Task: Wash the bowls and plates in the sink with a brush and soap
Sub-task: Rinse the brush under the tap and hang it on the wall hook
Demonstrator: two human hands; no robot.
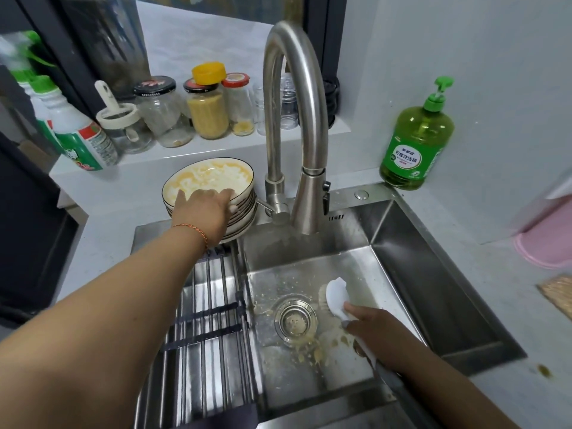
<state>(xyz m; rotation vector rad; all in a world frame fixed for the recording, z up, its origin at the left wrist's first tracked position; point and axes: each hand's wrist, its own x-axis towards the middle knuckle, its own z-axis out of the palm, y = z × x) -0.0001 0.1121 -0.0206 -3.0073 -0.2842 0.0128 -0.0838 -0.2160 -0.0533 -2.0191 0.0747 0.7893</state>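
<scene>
Left hand [205, 205] grips the rim of the top plate [207, 178] in the dirty stack beside the sink [433, 258], right hand [376, 331] holds the brush [335, 297] over the basin — washing looks barely begun.

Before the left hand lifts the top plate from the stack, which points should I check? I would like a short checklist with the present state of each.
1. Left hand has hold of the top dirty plate: ok, fingers curl over its near rim.
2. Right hand holds the brush: ok, gripped by the white handle.
3. Sink has room for a plate: ok, only food scraps near the drain.
4. Water running from the faucet: cannot tell.
5. Soap on the brush: cannot tell; the green soap bottle stands upright on the counter.
6. Stack of plates is steady: cannot tell.
</scene>
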